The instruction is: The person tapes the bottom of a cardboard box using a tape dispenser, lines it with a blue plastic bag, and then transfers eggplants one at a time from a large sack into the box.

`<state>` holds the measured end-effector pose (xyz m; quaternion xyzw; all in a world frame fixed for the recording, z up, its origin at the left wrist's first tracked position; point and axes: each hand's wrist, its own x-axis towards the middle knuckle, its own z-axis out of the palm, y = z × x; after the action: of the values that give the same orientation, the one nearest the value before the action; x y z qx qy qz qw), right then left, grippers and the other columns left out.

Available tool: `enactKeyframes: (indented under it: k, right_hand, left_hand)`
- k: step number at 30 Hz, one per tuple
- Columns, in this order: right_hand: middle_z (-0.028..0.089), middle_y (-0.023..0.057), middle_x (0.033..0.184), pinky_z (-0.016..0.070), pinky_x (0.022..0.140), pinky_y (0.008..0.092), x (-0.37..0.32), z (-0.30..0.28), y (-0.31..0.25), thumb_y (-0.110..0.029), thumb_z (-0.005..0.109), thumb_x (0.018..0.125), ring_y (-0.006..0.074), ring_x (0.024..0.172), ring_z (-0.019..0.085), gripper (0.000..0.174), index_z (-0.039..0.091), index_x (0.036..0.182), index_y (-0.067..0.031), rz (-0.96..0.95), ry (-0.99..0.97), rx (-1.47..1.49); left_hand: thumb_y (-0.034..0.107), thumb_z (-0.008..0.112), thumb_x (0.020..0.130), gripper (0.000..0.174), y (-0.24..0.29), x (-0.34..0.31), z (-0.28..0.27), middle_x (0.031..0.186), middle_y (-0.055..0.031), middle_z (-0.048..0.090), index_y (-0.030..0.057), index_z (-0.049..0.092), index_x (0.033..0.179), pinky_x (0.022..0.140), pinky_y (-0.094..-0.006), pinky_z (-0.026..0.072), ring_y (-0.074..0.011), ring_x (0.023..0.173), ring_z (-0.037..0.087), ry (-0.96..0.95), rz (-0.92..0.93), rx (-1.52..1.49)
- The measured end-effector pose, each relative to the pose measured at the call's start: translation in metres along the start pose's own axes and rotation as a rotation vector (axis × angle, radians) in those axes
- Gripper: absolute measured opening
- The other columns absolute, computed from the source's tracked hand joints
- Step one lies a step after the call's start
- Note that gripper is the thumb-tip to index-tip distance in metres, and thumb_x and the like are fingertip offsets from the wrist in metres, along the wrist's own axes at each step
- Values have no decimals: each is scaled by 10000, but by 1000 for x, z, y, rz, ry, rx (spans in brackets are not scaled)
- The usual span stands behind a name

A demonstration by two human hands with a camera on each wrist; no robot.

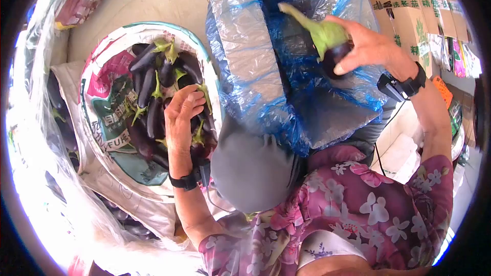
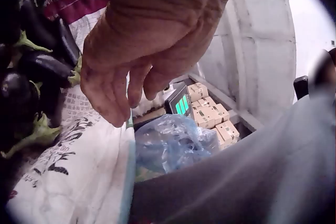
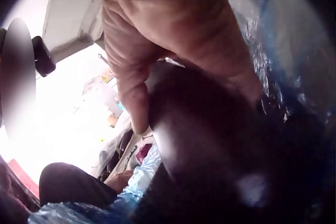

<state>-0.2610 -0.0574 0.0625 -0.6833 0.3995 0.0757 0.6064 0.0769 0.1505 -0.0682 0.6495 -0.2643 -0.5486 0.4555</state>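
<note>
My right hand (image 1: 341, 57) grips a dark purple eggplant (image 1: 325, 33) with a long green stem, holding it over the open blue plastic bag (image 1: 255, 61). In the right wrist view my fingers (image 3: 131, 77) wrap around the eggplant's glossy body (image 3: 210, 134). My left hand (image 1: 189, 98) hovers with relaxed fingers over a pile of eggplants (image 1: 148, 105) in a printed white sack (image 1: 105, 112). It holds nothing. In the left wrist view the left hand (image 2: 123, 95) hangs loose beside those eggplants (image 2: 37, 66).
A grey-trousered knee (image 1: 250, 168) sits between sack and bag. Cardboard boxes (image 1: 409, 10) stand at the back right, with a green-lit display (image 2: 181, 104) near them. A clear plastic bag (image 1: 56, 107) at the left holds more eggplants.
</note>
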Motion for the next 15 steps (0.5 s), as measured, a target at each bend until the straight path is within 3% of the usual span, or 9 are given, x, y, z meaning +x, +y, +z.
enactKeyframes:
  k: [3, 4, 6, 7, 9, 11, 13, 15]
  right_hand:
    - [606, 45, 1081, 463, 881, 328, 0, 4, -7, -27, 768, 648, 206, 1057, 568, 587, 511, 1174, -70, -237, 25, -385]
    - [606, 45, 1081, 463, 881, 328, 3, 5, -8, -27, 768, 648, 206, 1057, 568, 587, 511, 1174, -70, -235, 26, -386]
    - [605, 67, 1098, 435, 921, 361, 10, 5, -11, 44, 697, 656, 275, 1102, 557, 531, 530, 1147, -70, -432, 95, -586]
    - [605, 67, 1098, 435, 921, 361, 15, 3, -8, 44, 697, 656, 275, 1102, 557, 531, 530, 1147, -70, -431, 94, -590]
    - [596, 75, 1131, 377, 984, 404, 27, 2, 2, 92, 632, 642, 303, 1164, 509, 501, 556, 1109, -74, -599, 53, -957]
    - [586, 77, 1160, 325, 1019, 441, 39, 7, 8, 88, 597, 657, 290, 1225, 464, 454, 573, 1082, -68, -549, -12, -998]
    - [587, 76, 1129, 348, 994, 439, 55, 11, 24, 59, 601, 697, 296, 1213, 470, 375, 581, 1050, -68, -711, -77, -1236]
    - [600, 69, 1065, 356, 985, 431, 71, 14, 43, -12, 597, 739, 289, 1182, 484, 288, 603, 1018, -82, -767, -90, -1276]
  left_hand:
    - [253, 558, 956, 398, -13, -1, -1, 1026, -139, 669, -62, 590, 1197, 845, -302, 516, -198, 925, 651, 8, -10, -15]
    - [271, 554, 962, 387, -17, 0, -2, 1052, -137, 666, -17, 592, 1217, 843, -291, 507, -189, 943, 648, -1, -25, -4]
    - [271, 556, 961, 388, -25, 1, -2, 1050, -138, 666, -18, 593, 1217, 845, -291, 507, -191, 942, 648, 11, -28, -18]
    - [271, 557, 960, 389, -27, 1, -1, 1048, -139, 666, -19, 593, 1216, 847, -290, 507, -192, 942, 648, 26, -34, -31]
    - [271, 558, 959, 389, -31, 0, 0, 1047, -140, 667, -20, 594, 1214, 848, -289, 506, -193, 941, 648, 27, -33, -33]
    - [271, 559, 958, 389, -33, 0, 1, 1046, -140, 667, -21, 595, 1213, 848, -288, 506, -193, 939, 648, 26, -36, -33]
    - [265, 556, 956, 385, -33, 0, 3, 1045, -140, 666, -21, 595, 1212, 844, -285, 507, -192, 936, 648, 25, -33, -39]
    - [262, 558, 954, 383, -30, 1, 3, 1046, -140, 666, -20, 596, 1211, 844, -285, 506, -192, 936, 648, 25, -30, -34]
